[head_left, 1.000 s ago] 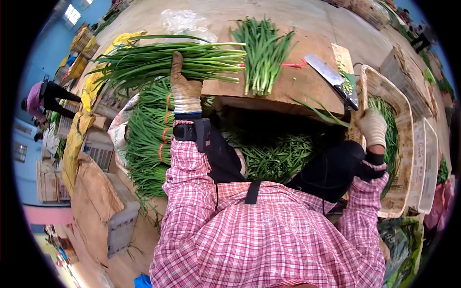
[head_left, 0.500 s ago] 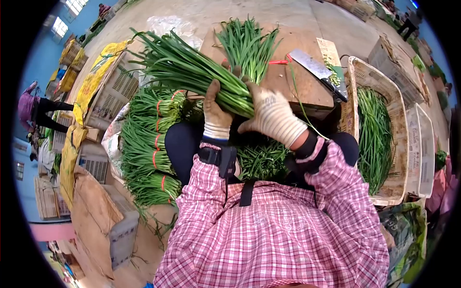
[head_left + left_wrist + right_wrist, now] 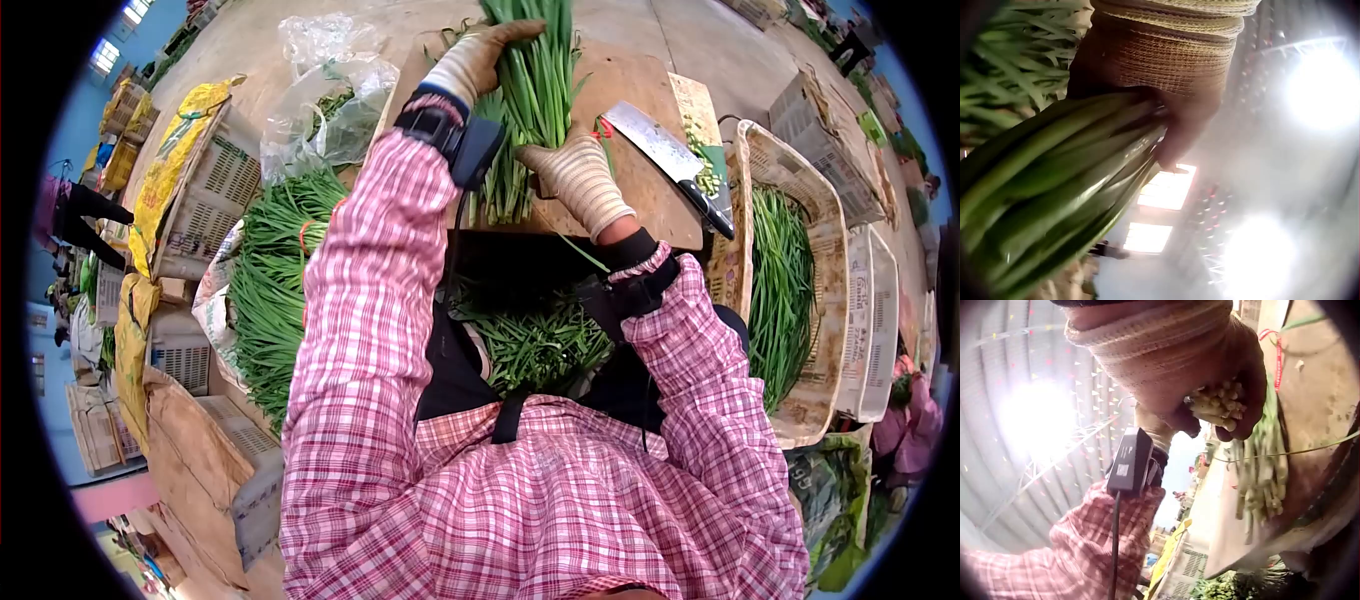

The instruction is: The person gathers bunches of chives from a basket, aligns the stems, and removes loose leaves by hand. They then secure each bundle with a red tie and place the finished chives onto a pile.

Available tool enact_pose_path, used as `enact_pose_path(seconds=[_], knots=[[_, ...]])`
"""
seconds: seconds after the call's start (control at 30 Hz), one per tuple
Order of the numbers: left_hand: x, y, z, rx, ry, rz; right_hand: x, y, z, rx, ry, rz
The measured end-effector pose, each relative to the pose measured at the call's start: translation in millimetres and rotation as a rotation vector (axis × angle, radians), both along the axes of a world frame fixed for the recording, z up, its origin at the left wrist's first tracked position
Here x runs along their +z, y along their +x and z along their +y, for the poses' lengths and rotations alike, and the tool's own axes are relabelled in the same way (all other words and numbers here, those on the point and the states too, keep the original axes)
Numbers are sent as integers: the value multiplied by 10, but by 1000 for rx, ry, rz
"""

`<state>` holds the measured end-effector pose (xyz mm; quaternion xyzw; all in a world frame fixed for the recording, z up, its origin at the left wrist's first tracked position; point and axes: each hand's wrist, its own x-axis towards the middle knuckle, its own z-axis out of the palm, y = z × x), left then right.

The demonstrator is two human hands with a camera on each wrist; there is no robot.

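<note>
A bunch of garlic chives [image 3: 537, 80] is held over the wooden board [image 3: 635, 75], its leaves pointing away and pale stem ends toward the body. My gloved left hand [image 3: 472, 65] grips its leafy part; the left wrist view shows fingers wrapped round the leaves [image 3: 1047, 187]. My gloved right hand [image 3: 582, 180] curls round the stems, and cut stem ends [image 3: 1219, 407] poke out of its grip in the right wrist view. Beneath, a second bunch [image 3: 500, 200] lies on the board, partly hidden. A red tie [image 3: 603, 127] lies beside the right hand.
A cleaver [image 3: 650, 140] lies at the board's right, by chopped stem bits [image 3: 703, 160]. A plastic basket [image 3: 737, 235] of chives stands further right. Tied bundles [image 3: 270, 300] are stacked at left, below a clear plastic bag [image 3: 330, 120]. Loose leaves [image 3: 540, 345] cover the ground between the legs.
The bunch went from lying sideways in my left hand at the left to pointing away over the board. My right hand came from the basket's edge and took hold of the stems.
</note>
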<state>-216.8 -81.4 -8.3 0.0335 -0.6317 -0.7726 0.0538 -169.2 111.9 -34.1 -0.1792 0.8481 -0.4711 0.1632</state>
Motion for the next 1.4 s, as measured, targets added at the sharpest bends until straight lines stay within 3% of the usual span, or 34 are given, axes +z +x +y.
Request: enact_pose_path(seconds=[0.07, 0.1, 0.17, 0.2, 0.3, 0.33, 0.37, 0.43, 0.5, 0.57, 0.63, 0.7, 0.73, 0.77, 0.83, 0.9, 0.97, 1.03, 1.1, 1.13, 1.23, 1.3, 1.37, 1.4], knots=[[15, -26, 105, 15, -419, -186, -214, -46, 35, 43, -26, -107], [-58, -111, 81, -47, -863, -144, -336, -55, 40, 32, -20, -114], [-159, -229, 60, -85, -1293, -410, -464, -29, 90, 9, -106, -275], [-141, -267, 21, -199, -1301, -368, -459, -40, 127, 42, -95, -235], [-114, -193, -150, -114, -1144, -337, -416, 8, 221, 32, -106, -247], [-243, -207, -339, -42, -1068, -240, -397, 12, 236, -1, -73, -281], [-225, -65, -322, 164, -1063, -194, -387, 36, 240, -9, -78, -274], [80, 159, -360, 138, -1091, -310, -377, 69, 245, -92, -97, -411], [-256, 190, -392, 451, -1098, -124, -557, -34, 255, -43, -14, -327], [-343, 342, -164, 310, -1258, 301, -518, 30, 285, 128, 37, -74], [-338, 457, 204, -72, -1205, 620, 66, 218, 211, -109, -108, -487], [-396, 556, 480, -161, -1411, 699, -285, 109, 113, -25, -13, -133], [-581, 455, 481, -291, -1491, 592, -300, 106, 228, 25, -76, -123], [-756, 383, 469, -306, -1448, 602, -61, 173, 382, 147, 85, 4], [-737, 445, 452, -319, -1540, 622, 74, 260, 688, 82, 288, -11], [-695, 493, 477, -320, -1577, 654, 272, 354, 1052, -83, 715, 214], [-717, 480, 491, -307, -1578, 653, 243, 427, 1365, -50, 998, 111], [-708, 461, 521, -315, -1586, 645, -41, 616, 1423, 47, 1095, 83], [-685, 447, 510, -332, -1598, 642, -608, 745, 1353, 90, 1045, 154], [-694, 445, 510, -322, -1603, 646, -973, 776, 1291, 212, 1073, 191], [-717, 423, 497, -285, -1512, 667, -1579, 1021, 1209, 798, 1240, -47], [-666, 435, 336, -97, -1380, 626, -1090, 968, 1062, 887, 1237, -65], [-596, 531, 85, 98, -1028, 500, -414, 760, 1048, 740, 1092, 40], [-573, 603, -34, 176, -996, 499, -371, 568, 1161, 660, 842, 235]])
